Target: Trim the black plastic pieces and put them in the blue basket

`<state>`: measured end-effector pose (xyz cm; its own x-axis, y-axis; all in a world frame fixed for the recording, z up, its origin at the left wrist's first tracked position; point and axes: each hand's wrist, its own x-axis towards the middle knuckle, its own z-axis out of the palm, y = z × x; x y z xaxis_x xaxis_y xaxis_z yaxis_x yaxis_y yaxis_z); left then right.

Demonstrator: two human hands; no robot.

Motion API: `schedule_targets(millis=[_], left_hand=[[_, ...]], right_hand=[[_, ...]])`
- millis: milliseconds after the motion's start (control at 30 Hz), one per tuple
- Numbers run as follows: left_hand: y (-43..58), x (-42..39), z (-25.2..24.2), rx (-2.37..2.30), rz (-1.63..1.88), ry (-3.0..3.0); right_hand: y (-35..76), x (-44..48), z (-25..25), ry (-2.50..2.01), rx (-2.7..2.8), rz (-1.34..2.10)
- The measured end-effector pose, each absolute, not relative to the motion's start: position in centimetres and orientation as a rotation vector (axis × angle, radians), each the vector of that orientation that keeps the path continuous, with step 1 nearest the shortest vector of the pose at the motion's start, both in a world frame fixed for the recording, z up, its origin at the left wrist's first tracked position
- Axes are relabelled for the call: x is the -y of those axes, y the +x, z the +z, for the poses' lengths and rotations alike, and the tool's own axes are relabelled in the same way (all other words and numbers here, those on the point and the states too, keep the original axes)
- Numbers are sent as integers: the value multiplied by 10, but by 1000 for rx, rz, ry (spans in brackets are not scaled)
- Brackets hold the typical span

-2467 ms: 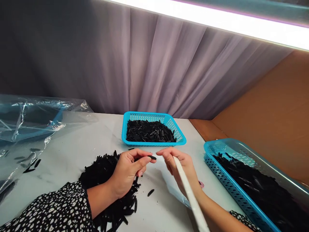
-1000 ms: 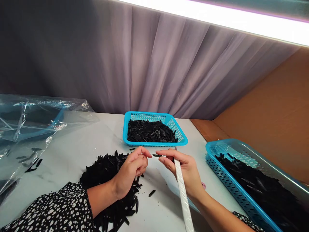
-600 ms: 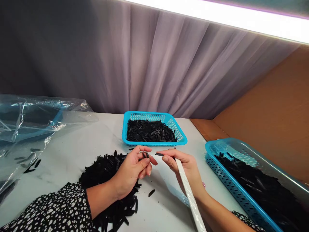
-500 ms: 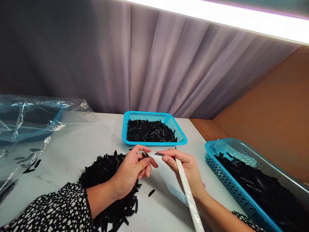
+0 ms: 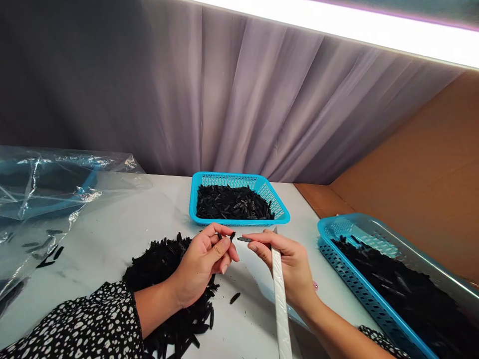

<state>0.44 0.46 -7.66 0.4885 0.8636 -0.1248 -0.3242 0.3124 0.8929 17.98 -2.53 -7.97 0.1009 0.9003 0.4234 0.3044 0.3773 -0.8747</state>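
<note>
My left hand (image 5: 202,264) hovers over the right edge of a heap of small black plastic pieces (image 5: 160,269) and pinches one black piece (image 5: 231,236) at its fingertips. My right hand (image 5: 290,264) holds a long white stick-like tool (image 5: 280,304) whose dark tip (image 5: 244,240) points left toward that piece. The two hands nearly meet above the white table (image 5: 119,234). One loose black piece (image 5: 234,298) lies on the table below them.
A blue basket (image 5: 277,209) of black pieces stands just behind the hands. A larger blue basket (image 5: 359,294), also filled, sits at the right. Crumpled clear plastic sheet (image 5: 41,199) covers the left. A grey curtain and brown cardboard wall close off the back.
My left hand shifted its grip on a black piece and brought it back to the tool tip. The white tool swung slightly in my right hand. Baskets and heap stayed put.
</note>
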Motion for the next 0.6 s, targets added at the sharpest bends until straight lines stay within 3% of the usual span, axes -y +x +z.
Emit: schedule_targets(millis=[267, 500, 600], left_hand=[[4, -5, -75, -667, 870, 935], [3, -4, -73, -661, 833, 916], [2, -4, -74, -653, 819, 917]], right_hand=[[177, 26, -78, -1151, 1410, 655], [174, 20, -75, -975, 841, 1352], [172, 20, -74, -997, 821, 1469]])
